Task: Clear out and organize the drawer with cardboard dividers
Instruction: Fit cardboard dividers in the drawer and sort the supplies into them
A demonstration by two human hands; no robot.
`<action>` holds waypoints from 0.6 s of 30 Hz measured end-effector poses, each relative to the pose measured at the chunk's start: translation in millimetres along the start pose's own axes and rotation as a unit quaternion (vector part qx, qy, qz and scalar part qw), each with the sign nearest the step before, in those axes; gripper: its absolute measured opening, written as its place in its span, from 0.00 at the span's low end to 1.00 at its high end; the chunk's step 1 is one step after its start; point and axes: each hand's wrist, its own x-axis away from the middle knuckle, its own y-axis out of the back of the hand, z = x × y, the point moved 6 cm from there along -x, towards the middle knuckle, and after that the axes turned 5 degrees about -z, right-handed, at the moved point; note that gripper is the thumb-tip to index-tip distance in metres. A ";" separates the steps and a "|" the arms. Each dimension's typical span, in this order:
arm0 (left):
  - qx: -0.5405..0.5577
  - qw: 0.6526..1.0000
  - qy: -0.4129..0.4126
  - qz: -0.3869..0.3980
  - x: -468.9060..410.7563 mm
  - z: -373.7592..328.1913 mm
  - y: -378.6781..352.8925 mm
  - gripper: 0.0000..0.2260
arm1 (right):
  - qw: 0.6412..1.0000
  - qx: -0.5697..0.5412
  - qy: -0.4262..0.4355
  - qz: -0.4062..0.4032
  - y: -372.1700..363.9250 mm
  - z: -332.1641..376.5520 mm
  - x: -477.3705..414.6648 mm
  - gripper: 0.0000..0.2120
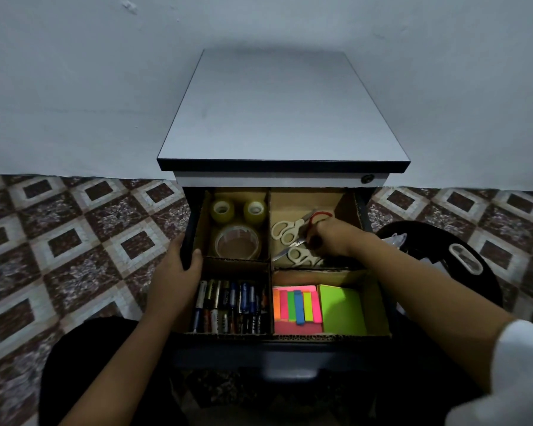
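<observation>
Gripping the left wall of the open drawer (290, 348), the left hand (174, 272) has its fingers (177, 242) wrapped over the outside and its thumb hooked inside the rim. Cardboard dividers (270, 229) split the drawer into four compartments. The right hand (336, 239) reaches into the back right one, fingers clenched downward on the red-handled scissors (316, 217), which lie partly under the palm. Two white-handled scissors (285, 230) lie in that same compartment, just left of the hand. Three tape rolls (237, 229) sit in the drawer's back left compartment. Batteries (231, 305) fill the front left one, packed side by side. Sticky notes (319, 307) in pink and green lie flat in the front right one. Above the drawer is the cabinet's pale top surface (277, 112). A black bin (474, 272) stands on the tiled floor to the drawer's right.
</observation>
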 end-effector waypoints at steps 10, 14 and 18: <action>-0.001 1.000 0.002 0.001 -1.8 1.0 -1.8 0.21 | 0.999 0.024 0.009 0.018 -11.5 -4.7 -4.6 0.14; -0.011 1.000 0.006 -0.001 -2.2 2.3 -1.6 0.21 | 1.000 0.014 0.014 0.011 -12.4 -2.5 -4.6 0.14; -0.023 1.000 0.014 0.003 -3.3 5.5 -2.4 0.23 | 1.000 0.002 0.008 -0.008 -8.7 -2.9 0.2 0.16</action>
